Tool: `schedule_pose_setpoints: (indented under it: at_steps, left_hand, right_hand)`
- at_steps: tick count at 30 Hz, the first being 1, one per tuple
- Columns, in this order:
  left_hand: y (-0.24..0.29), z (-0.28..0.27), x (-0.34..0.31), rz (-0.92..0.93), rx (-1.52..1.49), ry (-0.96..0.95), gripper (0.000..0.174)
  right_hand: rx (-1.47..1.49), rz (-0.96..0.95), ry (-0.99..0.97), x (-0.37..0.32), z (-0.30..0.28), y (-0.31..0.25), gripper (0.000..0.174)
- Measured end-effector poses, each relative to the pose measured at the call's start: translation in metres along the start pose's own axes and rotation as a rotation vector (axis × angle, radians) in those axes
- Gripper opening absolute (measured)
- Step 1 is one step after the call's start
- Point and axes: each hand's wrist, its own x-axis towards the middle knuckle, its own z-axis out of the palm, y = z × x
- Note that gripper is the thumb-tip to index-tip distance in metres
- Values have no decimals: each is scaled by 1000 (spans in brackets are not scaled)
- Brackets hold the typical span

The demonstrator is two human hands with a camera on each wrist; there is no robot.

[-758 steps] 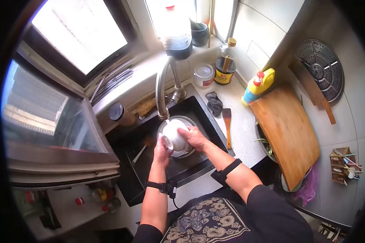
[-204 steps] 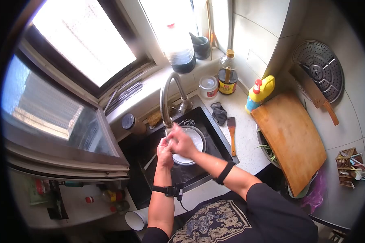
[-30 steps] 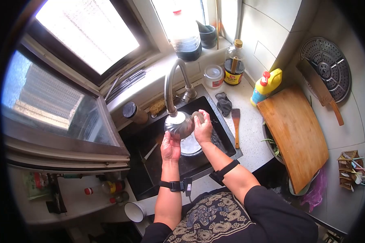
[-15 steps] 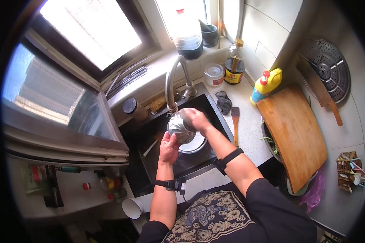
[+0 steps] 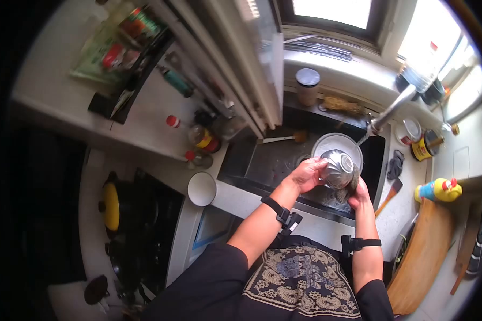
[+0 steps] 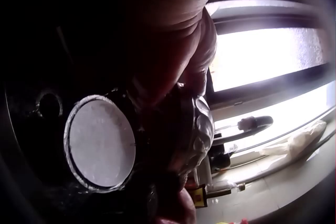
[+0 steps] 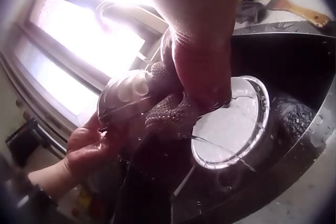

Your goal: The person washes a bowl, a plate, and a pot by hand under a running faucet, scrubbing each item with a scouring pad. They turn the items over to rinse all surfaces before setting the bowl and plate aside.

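Note:
Over the black sink (image 5: 262, 160) my left hand (image 5: 307, 174) grips a fluted steel bowl (image 5: 338, 166) by its rim, tilted on its side. My right hand (image 5: 359, 193) presses a knobbly scrubbing cloth (image 5: 353, 182) against the bowl from the near side. In the right wrist view the cloth (image 7: 170, 113) is bunched in my right hand (image 7: 202, 71), against the shiny bowl (image 7: 123, 95), and my left hand (image 7: 86, 148) holds the bowl's far edge. A round white dish (image 5: 326, 143) lies in the sink below. The left wrist view is dark, showing the bowl (image 6: 203, 127) and dish (image 6: 100, 142).
The faucet (image 5: 393, 107) arches over the sink's far right. A brush (image 5: 281, 139) lies in the sink. A white cup (image 5: 201, 188) stands left of the sink, beside a stove with a yellow-lidded pot (image 5: 111, 206). A dark cloth (image 5: 395, 163), wooden spatula (image 5: 388, 192), yellow bottle (image 5: 438, 190) and cutting board (image 5: 420, 257) are on the right.
The head view has swung sharply to the left. The bowl has come away from the faucet toward the sink's near side. My right hand now works at the bowl's near side.

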Motion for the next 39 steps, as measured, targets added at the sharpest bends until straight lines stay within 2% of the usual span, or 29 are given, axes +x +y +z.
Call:
schedule_pose_setpoints:
  at_steps: [1, 4, 6, 7, 9, 11, 12, 13, 14, 15, 17, 20, 21, 22, 23, 24, 25, 26, 29, 31, 32, 34, 35, 37, 39]
  left_hand:
    - [1, -3, -3, 51, -6, -32, 16]
    - [23, -9, -35, 91, 291, 31, 22]
    - [48, 17, -83, 289, 448, 99, 31]
    - [60, 12, -109, 313, 606, 119, 32]
    - [88, 15, -173, 200, 1110, 381, 27]
    - [92, 4, -226, 316, 1349, 580, 27]
    - [90, -4, -246, 394, 1235, 648, 25]
    - [88, -12, -265, 475, 1312, 751, 24]
    - [87, -14, -280, 406, 1484, 925, 24]
    - [84, -26, -290, 381, 1565, 1015, 23]
    - [64, -73, -302, 507, 1678, 1162, 22]
    - [51, -96, -302, 261, 1791, 1277, 23]
    - [49, -98, -297, 123, 1749, 1348, 24]
    - [44, -108, -296, 220, 1648, 1354, 24]
    - [40, -128, -299, 205, 1640, 1308, 24]
    - [43, -117, -295, 111, 1641, 1303, 24]
    - [44, -119, -295, 110, 1626, 1280, 26]
    - [47, -106, -287, -7, 1720, 1388, 29]
    - [61, -80, -252, 478, 1823, 1346, 24]
    - [61, -61, -202, 474, 1458, 1135, 19]
    - [56, -59, -169, 383, 1342, 1036, 18]
    - [50, -40, -107, 297, 1542, 777, 22]
    - [43, -43, -75, 340, 1539, 705, 28]
    - [36, -43, -17, 353, 1675, 651, 36]
    - [33, -38, 29, 251, 1742, 668, 39]
  right_hand:
    - [-38, 34, 20, 3, -1, 6, 40]
    - [-198, 76, 67, 4, -9, 13, 31]
    - [-244, 94, 100, -5, -3, 9, 29]
    - [-262, 101, 119, -8, -4, 10, 28]
    - [-240, 78, 100, -9, -14, 11, 26]
    - [-225, 56, 145, -13, -20, 11, 26]
    - [-211, 48, 160, -16, -22, 9, 26]
    - [-178, 40, 167, -17, -27, 9, 26]
    - [-145, 32, 174, -17, -33, 10, 26]
    - [-114, 25, 180, -17, -38, 11, 26]
    - [-89, 29, 192, -18, -46, 10, 26]
    - [-72, 33, 269, -19, -51, 10, 27]
    - [-66, 20, 322, -21, -54, 8, 27]
    - [-79, -36, 339, -19, -62, 11, 29]
    - [-82, -34, 320, -25, -63, 9, 29]
    - [-83, -36, 362, -27, -62, 7, 28]
    - [-74, -38, 356, -27, -68, 8, 27]
    - [-50, -35, 356, -31, -63, 4, 26]
    - [-7, -52, 353, -33, -65, 4, 24]
    - [8, -84, 352, -31, -68, 8, 24]
    - [30, -85, 334, -29, -70, 11, 24]
    - [37, -83, 333, -29, -70, 13, 24]
    - [37, -94, 342, -29, -69, 15, 24]
    - [36, -99, 306, -32, -68, 19, 25]
    - [35, -110, 323, -38, -66, 21, 24]
